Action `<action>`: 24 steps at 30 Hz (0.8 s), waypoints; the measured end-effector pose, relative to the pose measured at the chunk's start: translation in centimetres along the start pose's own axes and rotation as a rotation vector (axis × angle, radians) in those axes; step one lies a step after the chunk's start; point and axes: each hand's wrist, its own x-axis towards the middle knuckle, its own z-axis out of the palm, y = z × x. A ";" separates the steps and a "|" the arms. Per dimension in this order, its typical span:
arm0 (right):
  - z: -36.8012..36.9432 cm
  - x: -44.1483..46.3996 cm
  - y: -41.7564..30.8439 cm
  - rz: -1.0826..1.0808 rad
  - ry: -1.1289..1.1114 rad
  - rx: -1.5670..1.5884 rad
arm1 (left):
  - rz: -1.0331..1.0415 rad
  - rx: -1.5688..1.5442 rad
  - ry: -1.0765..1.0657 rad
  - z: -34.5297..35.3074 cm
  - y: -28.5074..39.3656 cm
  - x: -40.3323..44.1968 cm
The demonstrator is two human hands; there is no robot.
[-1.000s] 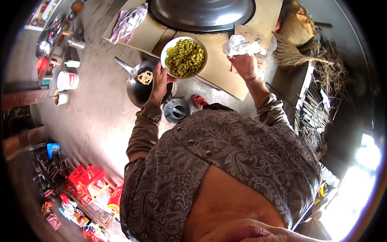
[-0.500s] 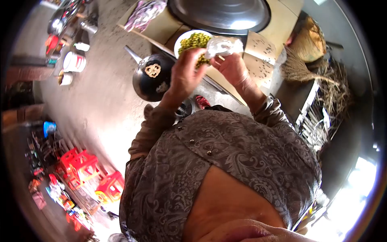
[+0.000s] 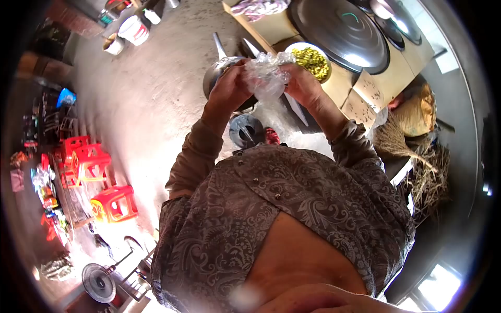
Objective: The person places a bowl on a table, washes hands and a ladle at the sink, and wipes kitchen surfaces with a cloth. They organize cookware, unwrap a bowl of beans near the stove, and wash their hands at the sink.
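A crumpled clear plastic bag point(image 3: 267, 78) is stretched between my two hands, in front of my chest. My left hand point(image 3: 229, 87) has its fingers closed on the bag's left side. On the other side, my right hand point(image 3: 303, 86) grips the bag's edge, its fingertips partly hidden by the plastic. Just beyond my right hand, a white bowl point(image 3: 327, 78) of chopped yellow-green pieces point(image 3: 312, 61) stands on the stove top. Behind my left hand is a metal wok point(image 3: 210, 79) with a long handle point(image 3: 219, 46), mostly covered by the hand.
A large dark lid point(image 3: 339, 31) covers the stove beside a striped cloth point(image 3: 260, 6). Speckled cardboard point(image 3: 365, 96) lies at its near edge. A dark bucket point(image 3: 246, 130) is on the floor by my foot. A straw broom point(image 3: 396, 136) is at right, red stools point(image 3: 115, 203) at left.
Both hands have moved left, away from over the bowl, and the bag is now spread between them. The view has shifted, showing more of the stove and the dark bucket.
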 end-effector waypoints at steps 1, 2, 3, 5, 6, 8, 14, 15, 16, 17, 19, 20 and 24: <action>1.1 0.1 0.3 0.041 -0.059 0.070 | 0.092 0.363 0.028 -0.9 0.2 -1.2; 2.2 0.0 0.8 0.085 -0.112 0.140 | 0.057 0.200 0.013 -1.3 1.8 -2.6; 3.3 -0.1 1.4 0.129 -0.161 0.214 | -0.122 -0.183 -0.006 -2.5 2.0 -3.4; 4.7 -0.5 2.7 0.173 -0.220 0.290 | -0.477 -0.952 -0.055 -4.9 2.3 -4.6; 5.3 -0.6 3.4 0.191 -0.245 0.333 | -0.568 -0.999 -0.017 -5.0 3.5 -5.5; 5.7 -0.4 5.6 0.208 -0.290 0.403 | -0.556 -0.880 -0.013 -6.3 1.6 -7.0; 9.3 -1.9 6.5 0.188 -0.340 0.367 | -0.246 -1.038 0.171 -8.9 0.7 -10.2; 10.1 -2.6 6.4 0.187 -0.310 0.442 | -0.225 -0.567 0.265 -8.9 1.3 -10.6; 10.1 -2.3 6.8 0.197 -0.275 0.377 | -0.193 -0.099 0.331 -8.3 1.7 -11.2; 10.0 -2.2 7.0 0.214 -0.419 0.249 | -0.152 0.023 0.391 -7.3 2.2 -11.5; 9.5 -2.0 7.2 0.200 -0.450 0.191 | -0.106 -0.063 0.541 -5.0 3.2 -11.8; 9.7 -2.8 6.3 0.167 -0.453 0.089 | -0.014 0.028 0.492 -3.9 3.7 -12.2; 7.0 -4.1 5.3 0.210 -0.430 0.197 | -0.075 0.290 0.356 1.3 3.5 -11.0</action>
